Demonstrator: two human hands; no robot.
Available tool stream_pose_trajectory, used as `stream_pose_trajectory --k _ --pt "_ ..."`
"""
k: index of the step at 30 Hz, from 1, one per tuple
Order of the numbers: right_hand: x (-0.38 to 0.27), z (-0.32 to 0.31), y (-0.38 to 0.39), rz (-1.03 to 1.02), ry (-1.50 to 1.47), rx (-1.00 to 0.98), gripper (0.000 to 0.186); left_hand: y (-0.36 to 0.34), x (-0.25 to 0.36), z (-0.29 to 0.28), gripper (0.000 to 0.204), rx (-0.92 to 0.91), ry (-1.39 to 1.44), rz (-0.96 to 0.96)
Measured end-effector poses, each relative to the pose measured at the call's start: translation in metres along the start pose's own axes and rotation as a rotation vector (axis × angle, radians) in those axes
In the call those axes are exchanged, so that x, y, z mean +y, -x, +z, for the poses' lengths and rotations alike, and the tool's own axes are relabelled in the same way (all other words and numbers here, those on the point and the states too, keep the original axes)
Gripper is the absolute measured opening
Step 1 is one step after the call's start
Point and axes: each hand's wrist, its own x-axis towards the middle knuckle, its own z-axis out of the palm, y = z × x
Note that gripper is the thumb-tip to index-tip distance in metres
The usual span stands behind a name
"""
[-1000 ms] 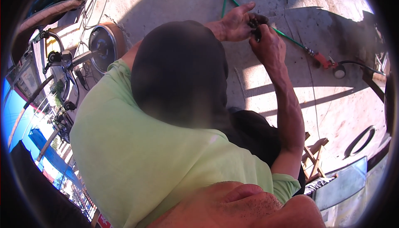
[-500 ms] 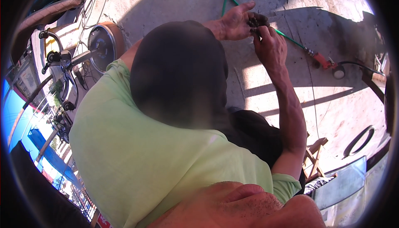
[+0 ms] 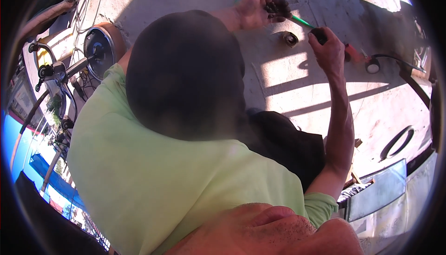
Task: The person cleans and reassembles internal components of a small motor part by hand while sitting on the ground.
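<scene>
My left hand (image 3: 258,8) is palm up near the top, its blackened fingers loosely curled around small dark bits that I cannot make out clearly. To its lower right, my right hand (image 3: 329,49) closes its fingertips on a dark object (image 3: 318,35), whose kind is unclear. A small round metal part (image 3: 290,39) shows below and between the hands. The green hose (image 3: 302,21) runs behind them toward a red fitting with a round gauge (image 3: 372,66) at the right.
Bicycle parts (image 3: 51,71) and a round stool-like base (image 3: 96,50) stand at the left, among cables. A black rubber loop (image 3: 397,142) lies on the concrete floor (image 3: 297,92) at the right, near a leaning glass sheet (image 3: 376,190).
My right hand has moved right, away from my left hand, which appears slightly higher and further left as the view shifts. The round metal part now shows between them.
</scene>
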Motion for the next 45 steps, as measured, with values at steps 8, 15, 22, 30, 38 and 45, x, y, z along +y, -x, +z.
stream_pose_trajectory --k 8,15,22,30,38,45 --pt "0.004 0.043 0.03 -0.105 0.038 0.004 0.021 -0.001 -0.002 0.003 0.057 -0.046 -0.047 -0.013" --pt "0.008 0.055 0.027 -0.266 0.226 0.08 0.017 0.0 0.0 -0.004 0.053 -0.065 -0.088 -0.005" --pt "0.005 0.052 0.027 -0.21 0.224 0.053 0.018 0.003 0.001 0.002 0.052 -0.034 -0.095 0.005" --pt "-0.009 0.05 0.022 -0.207 0.226 0.043 0.02 -0.001 0.023 0.005 0.043 -0.062 0.073 0.119" --pt "-0.041 0.099 -0.026 -0.286 0.434 -0.077 0.019 -0.011 0.058 -0.03 0.052 -0.154 0.005 0.217" --pt "-0.055 0.132 -0.049 -0.274 0.437 -0.233 0.018 -0.002 0.056 -0.03 0.053 -0.147 0.054 0.18"
